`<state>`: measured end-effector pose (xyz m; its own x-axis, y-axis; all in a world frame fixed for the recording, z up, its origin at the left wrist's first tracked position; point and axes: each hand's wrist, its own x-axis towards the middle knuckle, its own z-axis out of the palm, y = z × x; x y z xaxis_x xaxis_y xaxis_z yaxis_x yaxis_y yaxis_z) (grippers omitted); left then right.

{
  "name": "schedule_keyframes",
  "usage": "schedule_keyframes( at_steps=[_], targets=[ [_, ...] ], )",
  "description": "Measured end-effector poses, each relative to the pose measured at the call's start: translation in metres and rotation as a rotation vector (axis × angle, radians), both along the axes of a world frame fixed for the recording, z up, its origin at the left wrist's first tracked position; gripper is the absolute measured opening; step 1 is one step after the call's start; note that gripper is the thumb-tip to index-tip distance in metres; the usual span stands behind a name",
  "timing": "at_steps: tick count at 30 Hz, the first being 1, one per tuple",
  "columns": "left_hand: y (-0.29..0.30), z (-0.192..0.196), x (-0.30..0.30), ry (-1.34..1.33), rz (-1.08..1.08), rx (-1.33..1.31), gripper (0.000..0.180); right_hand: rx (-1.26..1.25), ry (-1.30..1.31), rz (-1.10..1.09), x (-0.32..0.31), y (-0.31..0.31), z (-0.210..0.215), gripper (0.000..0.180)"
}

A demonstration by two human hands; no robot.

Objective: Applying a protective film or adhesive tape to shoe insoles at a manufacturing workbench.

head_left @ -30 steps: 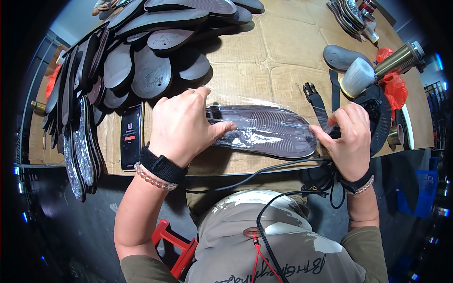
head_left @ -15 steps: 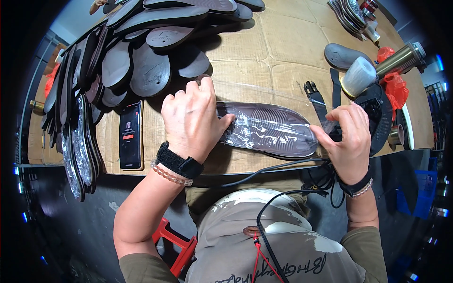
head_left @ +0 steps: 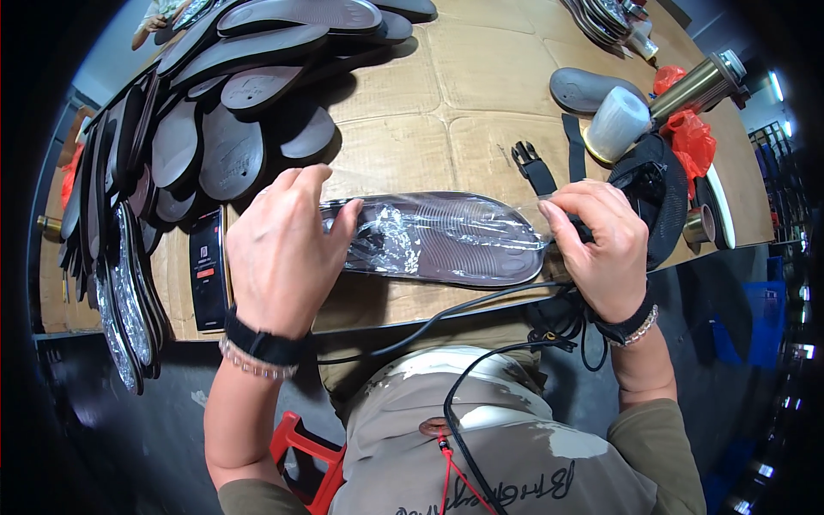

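A dark grey-brown insole (head_left: 463,249) with ridges lies flat near the table's front edge, with shiny clear plastic film (head_left: 390,236) over it. At its left end my left hand (head_left: 287,249) has its fingers curled on the film, thumb along the insole; the insole's left tip is hidden behind this hand. Beyond the right end, my right hand (head_left: 601,245) pinches the film between thumb and fingers, drawing it out past the insole's rounded end. Both wrists wear black bands and beads.
A large heap of insoles (head_left: 232,154) fills the left side, beside a phone (head_left: 207,270). To the right are a film roll (head_left: 616,124), a metal cylinder (head_left: 699,86), a red bag (head_left: 689,142), a black pouch (head_left: 652,184) and a buckle strap (head_left: 534,167). A cable (head_left: 463,311) crosses the front edge.
The whole view has shifted, with table items appearing further left. My left hand has moved left relative to the insole, opening a wider gap between my hands. The film now lies closer over the insole.
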<state>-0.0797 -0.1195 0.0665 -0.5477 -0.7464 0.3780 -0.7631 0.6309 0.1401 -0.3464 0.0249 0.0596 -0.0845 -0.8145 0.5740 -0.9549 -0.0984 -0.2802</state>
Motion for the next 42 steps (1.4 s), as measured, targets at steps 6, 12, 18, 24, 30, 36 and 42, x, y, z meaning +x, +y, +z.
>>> schedule_keyframes(
  at_steps=[6,12,18,24,30,36,42],
  targets=[
    [0.039,0.030,-0.019,0.052,-0.153,0.037,0.029,0.061,0.000,-0.040,-0.002,0.001,0.003,0.017],
    [0.023,0.016,-0.014,0.045,-0.062,-0.094,0.037,0.063,-0.200,-0.108,0.003,-0.004,0.005,0.031],
    [0.058,0.035,-0.029,0.255,-0.503,0.274,0.036,0.050,-0.133,-0.010,-0.006,-0.010,0.003,0.007],
    [0.064,0.001,-0.070,0.019,-0.723,0.380,0.048,0.120,-0.213,-0.028,-0.009,-0.015,0.005,0.008],
    [0.057,-0.012,-0.078,-0.075,-0.678,0.431,0.054,0.128,-0.266,-0.002,-0.011,-0.014,0.004,0.009],
    [0.051,-0.027,-0.083,-0.057,-0.679,0.484,0.055,0.141,-0.269,0.100,-0.011,-0.009,0.004,0.010],
    [0.048,-0.043,-0.075,-0.009,-0.708,0.395,0.052,0.378,-0.147,0.253,-0.012,0.006,0.005,0.009]
  ],
)
